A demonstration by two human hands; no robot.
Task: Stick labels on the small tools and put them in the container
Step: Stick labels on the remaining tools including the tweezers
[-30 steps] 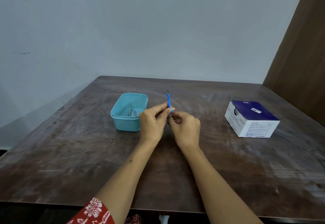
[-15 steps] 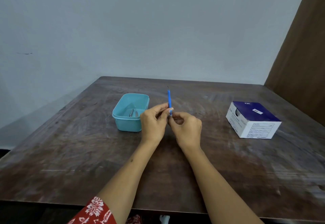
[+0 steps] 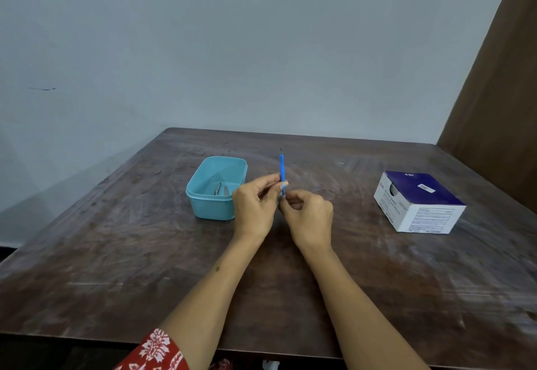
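1. In the middle of the frame I hold the blue tool (image 3: 282, 170) upright, its thin metal tip pointing to the top of the picture, so the shaft is free for a label.
2. My left hand (image 3: 254, 207) pinches the lower shaft between thumb and forefinger, keeping it steady.
3. My right hand (image 3: 308, 218) curls its fingers at the bottom end of the tool, just below the left; I judge it is pressing a label round it, though the label itself is too small to make out.
4. The teal container (image 3: 203, 207) sits left of centre, just beside the left hand, with a metal tool (image 3: 218, 189) already inside.
5. The white and blue box (image 3: 418, 202) lies well apart, at the right on the table (image 3: 116, 253).
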